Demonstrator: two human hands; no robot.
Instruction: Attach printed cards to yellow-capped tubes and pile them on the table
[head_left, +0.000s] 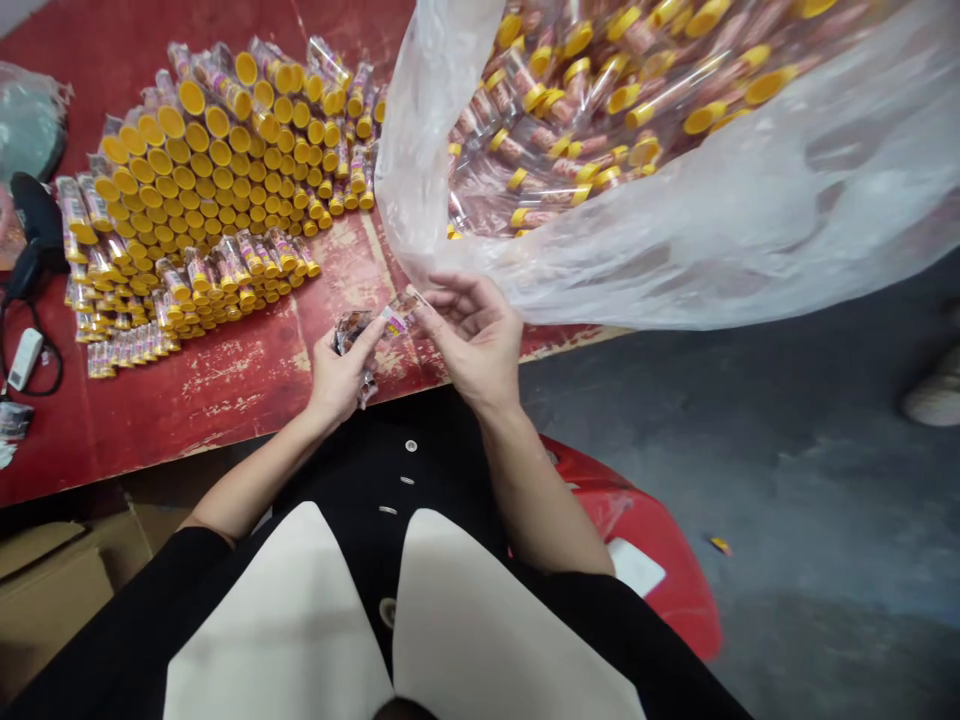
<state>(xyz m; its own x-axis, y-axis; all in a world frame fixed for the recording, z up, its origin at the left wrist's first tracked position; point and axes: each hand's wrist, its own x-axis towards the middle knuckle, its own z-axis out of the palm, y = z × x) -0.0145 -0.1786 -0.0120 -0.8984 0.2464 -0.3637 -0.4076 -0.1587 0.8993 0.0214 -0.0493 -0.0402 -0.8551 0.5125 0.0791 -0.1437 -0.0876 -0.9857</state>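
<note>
My left hand (341, 375) is closed around a small bunch of clear printed plastic sleeves (358, 328) with dark and pinkish markings. One sleeve (396, 318) with a white, pink and yellow print stretches from that bunch to my right hand (480, 340). My right thumb and forefinger pinch its far end, while the other fingers are spread behind. Both hands are above the front edge of the red table, just short of a large clear plastic bag (600, 270). Inside the bag lie many loose clear tubes (551, 195) with yellow caps.
A stacked pile of yellow-capped tubes (202, 165) in printed sleeves covers the left of the worn red table (195, 420). At far left are a black handheld scanner (37, 225) and a white device (26, 360). Behind my right arm stands a red stool (667, 560); a cardboard box (60, 580) sits lower left.
</note>
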